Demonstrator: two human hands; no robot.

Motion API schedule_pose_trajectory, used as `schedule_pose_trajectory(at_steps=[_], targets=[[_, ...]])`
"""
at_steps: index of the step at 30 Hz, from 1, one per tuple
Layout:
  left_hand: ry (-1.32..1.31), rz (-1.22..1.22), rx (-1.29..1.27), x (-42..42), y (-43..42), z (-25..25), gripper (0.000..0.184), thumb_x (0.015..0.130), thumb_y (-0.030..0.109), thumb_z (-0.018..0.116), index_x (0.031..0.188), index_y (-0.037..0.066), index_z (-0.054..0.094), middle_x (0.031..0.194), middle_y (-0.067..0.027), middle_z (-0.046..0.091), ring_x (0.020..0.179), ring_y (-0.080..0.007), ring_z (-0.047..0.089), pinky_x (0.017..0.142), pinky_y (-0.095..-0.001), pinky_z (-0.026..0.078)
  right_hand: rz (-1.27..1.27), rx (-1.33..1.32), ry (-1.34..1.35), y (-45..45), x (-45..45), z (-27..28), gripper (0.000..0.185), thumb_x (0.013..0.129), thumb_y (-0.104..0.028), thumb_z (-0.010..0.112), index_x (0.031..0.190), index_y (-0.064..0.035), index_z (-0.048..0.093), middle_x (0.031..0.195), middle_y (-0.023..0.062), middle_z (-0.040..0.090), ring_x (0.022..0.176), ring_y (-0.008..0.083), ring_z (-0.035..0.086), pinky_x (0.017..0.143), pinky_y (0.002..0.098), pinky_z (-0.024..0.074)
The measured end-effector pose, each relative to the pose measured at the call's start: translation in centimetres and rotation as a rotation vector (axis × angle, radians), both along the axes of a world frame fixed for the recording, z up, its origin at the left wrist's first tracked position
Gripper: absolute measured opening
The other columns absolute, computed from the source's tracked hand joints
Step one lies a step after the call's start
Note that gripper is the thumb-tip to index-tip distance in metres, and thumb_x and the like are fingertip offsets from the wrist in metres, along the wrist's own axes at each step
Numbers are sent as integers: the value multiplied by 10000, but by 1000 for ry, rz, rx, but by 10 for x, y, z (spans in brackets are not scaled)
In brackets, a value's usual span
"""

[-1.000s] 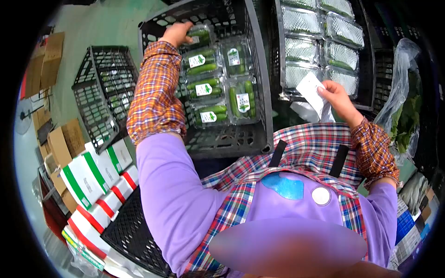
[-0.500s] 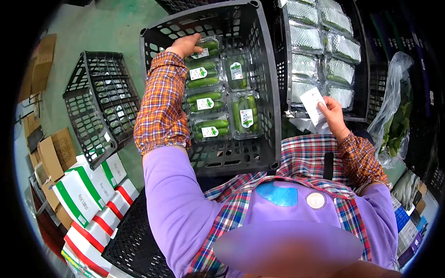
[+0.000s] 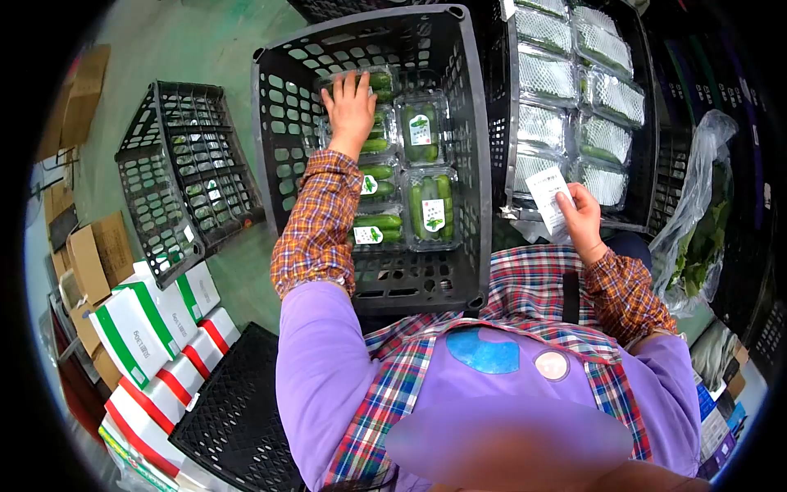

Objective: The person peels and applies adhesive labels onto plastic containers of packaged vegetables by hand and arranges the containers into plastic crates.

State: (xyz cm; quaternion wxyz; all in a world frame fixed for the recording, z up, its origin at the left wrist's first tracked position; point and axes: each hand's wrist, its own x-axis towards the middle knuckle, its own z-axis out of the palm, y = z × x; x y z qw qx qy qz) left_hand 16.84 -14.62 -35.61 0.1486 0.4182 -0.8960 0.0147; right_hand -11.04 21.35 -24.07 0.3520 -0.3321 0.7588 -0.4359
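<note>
My left hand (image 3: 351, 116) lies palm down inside a black plastic crate (image 3: 481, 172), fingers stretched over a clear pack of cucumbers (image 3: 382, 83) at the far left corner. Below that hand, several more packs sit in two columns, most with white and green labels; my hand and sleeve partly cover the left column. One labelled cucumber pack (image 3: 431, 211) stands in the right column. Over to the right, my right hand (image 3: 582, 218) pinches a small white paper slip (image 3: 546, 195) with faint print, held near the edge of a second crate.
The second black crate (image 3: 648, 156) holds several cucumber packs covered in white foam netting. Another crate (image 3: 164, 189) stands on the floor at left, near stacked white boxes (image 3: 135, 332). A plastic bag of leafy greens (image 3: 703, 238) lies at right.
My left hand has gone from gripping the far left pack at its side to lying spread over its top. The right hand with the slip has shifted slightly down and left.
</note>
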Motion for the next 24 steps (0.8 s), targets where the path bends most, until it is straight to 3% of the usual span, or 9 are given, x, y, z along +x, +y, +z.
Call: schedule_pose_trajectory(at_steps=[8,12,13,15,17,18,19,21,24], targets=[[113,73,48,-13,-4,-14,510,845,334,588,1307,163,459,1289,-70,466,1279,-302,343,1030,-644,197,34,1,83,-5,4,3,153,851,-92,633,777,17,554,796,43,570,727,103,508,663,238,411],[379,163,200,3,-4,-2,515,840,265,628,1277,65,444,1332,-153,423,1278,-332,349,1051,-574,224,95,41,185,-7,4,8,165,859,-107,624,781,20,552,736,29,558,676,100,490,615,236,393],[520,232,110,10,-5,-12,596,789,264,688,1268,15,434,1299,-220,431,1263,-356,358,1044,-504,281,31,192,-57,-7,-2,3,154,857,-124,629,847,18,570,778,49,571,703,109,514,647,246,418],[674,507,365,23,-10,-26,660,788,321,694,1264,-48,422,1282,-266,444,1234,-384,392,1013,-445,343,-63,159,219,-19,-2,3,164,868,-117,611,962,13,576,909,86,579,824,128,547,721,268,449],[568,541,582,35,-23,-29,749,840,398,651,1314,-100,353,1309,-258,436,1187,-376,450,953,-414,410,44,-63,786,-48,-2,28,217,882,-111,588,1064,4,564,1050,107,554,977,148,537,820,290,459],[523,490,636,40,-30,-26,795,841,424,642,1344,-98,315,1342,-272,407,1209,-363,444,963,-406,407,62,-226,686,-74,11,51,220,883,-104,578,1075,4,563,1080,109,544,1020,164,525,848,293,455],[538,488,573,43,-36,-33,807,801,475,648,1264,-136,394,1196,-314,517,1122,-424,504,947,-432,413,73,-385,585,-102,32,75,225,885,-97,568,1085,3,561,1109,111,534,1063,179,513,875,297,451],[436,538,581,45,-45,-34,800,796,507,636,1233,-125,414,1161,-311,538,1087,-428,526,913,-433,439,149,-504,-41,-159,79,101,286,863,-115,594,1120,6,563,1139,126,551,1083,204,525,904,294,443],[272,586,539,35,-36,-23,627,790,439,660,1107,-68,470,1089,-271,563,1012,-402,562,847,-453,465,153,-172,-273,-255,126,64,372,831,-145,633,1163,6,558,1115,148,600,1028,219,576,877,282,453]])
